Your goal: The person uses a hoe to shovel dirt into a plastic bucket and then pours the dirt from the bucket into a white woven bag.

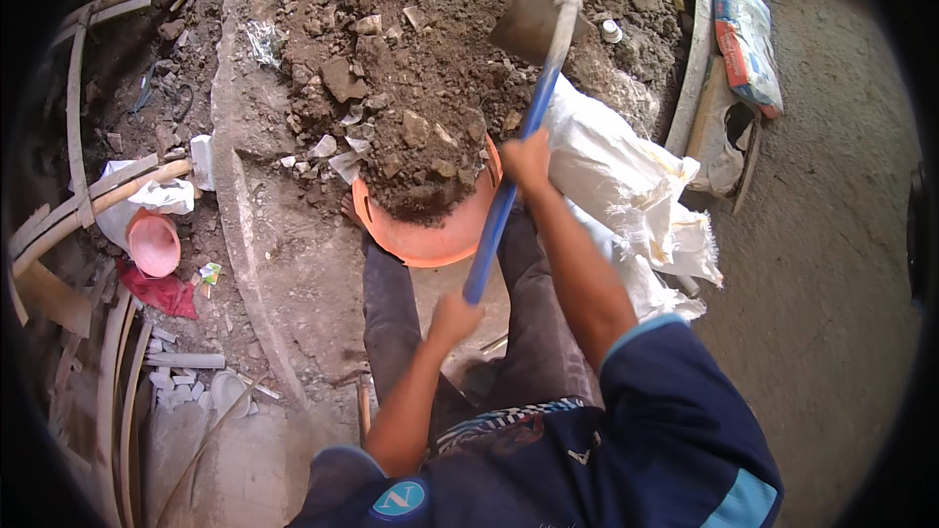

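Note:
Both of my hands grip a hoe by its blue handle. My left hand is closed round the lower end, near my thighs. Farther up the shaft, my right hand is wrapped round it. The broad metal hoe blade is at the far end, over the heap of soil and rubble; whether it touches the heap I cannot tell. An orange plastic basin lies between my feet, its mouth against the heap, with soil and stones in it.
White woven sacks lie right of the hoe. Beyond them are a blue-and-red bag and boards. A small white bottle sits on the heap. At left are a pink bucket, red cloth, wood strips and white broken pieces.

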A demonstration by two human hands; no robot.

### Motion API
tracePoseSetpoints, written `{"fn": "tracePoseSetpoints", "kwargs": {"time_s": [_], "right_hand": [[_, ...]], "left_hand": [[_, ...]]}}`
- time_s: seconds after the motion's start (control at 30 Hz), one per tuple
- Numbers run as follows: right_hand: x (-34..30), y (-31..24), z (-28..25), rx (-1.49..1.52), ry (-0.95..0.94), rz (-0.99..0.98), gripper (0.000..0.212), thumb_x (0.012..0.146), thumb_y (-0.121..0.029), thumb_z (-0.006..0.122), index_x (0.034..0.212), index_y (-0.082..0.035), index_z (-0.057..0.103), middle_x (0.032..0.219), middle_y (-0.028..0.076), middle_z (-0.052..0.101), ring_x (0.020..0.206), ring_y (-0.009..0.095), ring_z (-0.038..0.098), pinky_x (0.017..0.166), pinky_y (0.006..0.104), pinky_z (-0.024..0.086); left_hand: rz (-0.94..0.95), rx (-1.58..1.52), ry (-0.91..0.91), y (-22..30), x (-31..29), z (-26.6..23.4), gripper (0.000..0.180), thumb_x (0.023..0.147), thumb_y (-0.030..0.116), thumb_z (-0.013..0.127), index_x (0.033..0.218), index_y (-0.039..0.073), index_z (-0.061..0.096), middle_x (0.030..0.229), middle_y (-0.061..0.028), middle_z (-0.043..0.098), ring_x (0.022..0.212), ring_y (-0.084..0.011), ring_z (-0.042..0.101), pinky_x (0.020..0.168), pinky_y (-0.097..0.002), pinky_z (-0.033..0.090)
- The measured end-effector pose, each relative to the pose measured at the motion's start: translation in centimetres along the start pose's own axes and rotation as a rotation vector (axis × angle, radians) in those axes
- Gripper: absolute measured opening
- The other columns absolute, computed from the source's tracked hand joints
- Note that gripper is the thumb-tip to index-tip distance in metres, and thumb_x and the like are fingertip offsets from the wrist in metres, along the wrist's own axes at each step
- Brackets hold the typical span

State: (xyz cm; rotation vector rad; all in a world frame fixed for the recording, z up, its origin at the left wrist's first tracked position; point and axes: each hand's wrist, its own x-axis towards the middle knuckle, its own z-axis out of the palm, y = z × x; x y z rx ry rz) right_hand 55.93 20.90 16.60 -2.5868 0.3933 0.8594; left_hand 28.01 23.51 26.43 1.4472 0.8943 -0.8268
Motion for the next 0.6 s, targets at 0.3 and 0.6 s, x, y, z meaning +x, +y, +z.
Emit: {"fn": "tracePoseSetpoints", "kwargs": {"time_s": [0.3,0.6], "right_hand": [[6.0,0.6,9.8,0.243,0.100,0.151,0.018,0.068,-0.008,0.059,0.071,0.009,0.062,0.064,0.020,0.063,0.047,0.029,0.062,0.047,0.0414,0.050],[-4.4,-2.4,9.8,-0.195,-0.207,-0.134,0.047,0.075,-0.010,0.057,0.117,0.011,0.049,0.092,0.027,0.065,0.080,0.034,0.068,0.073,0.0439,0.054]], "left_hand": [[-0.117,0.116,-0.100,8.3,0.3,-14.6,0.027,0.075,0.013,0.056,0.095,-0.004,0.061,0.083,-0.0299,0.063,0.082,-0.0450,0.063,0.071,-0.0465,0.049],[-0.406,-0.421,-0.011,2.6,-6.3,-4.6,0.023,0.074,0.014,0.067,0.093,0.003,0.060,0.074,-0.0097,0.065,0.060,-0.0289,0.063,0.060,-0.0383,0.051]]}}
